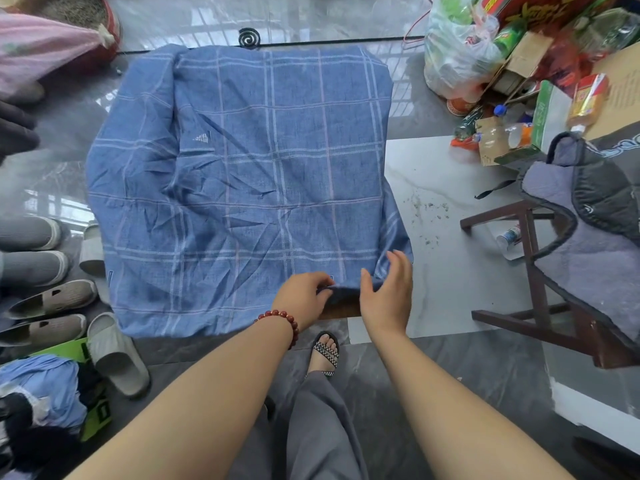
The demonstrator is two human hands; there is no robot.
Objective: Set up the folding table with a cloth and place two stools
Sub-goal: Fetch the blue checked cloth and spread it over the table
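A blue checked cloth (242, 174) covers the folding table, wrinkled and hanging over its left and right edges. A strip of the brown table edge (341, 308) shows bare at the near right corner. My left hand (304, 296), with a red bead bracelet on the wrist, pinches the cloth's near hem at that corner. My right hand (388, 292) is beside it with fingers spread and relaxed, touching the cloth's draped corner. No stool is clearly in view.
Several shoes and slippers (52, 299) line the floor at the left. A dark wooden chair (533, 271) draped with a grey padded cover stands at the right. Bags, bottles and boxes (502, 81) are piled at the back right. My sandalled foot (325, 351) is under the table edge.
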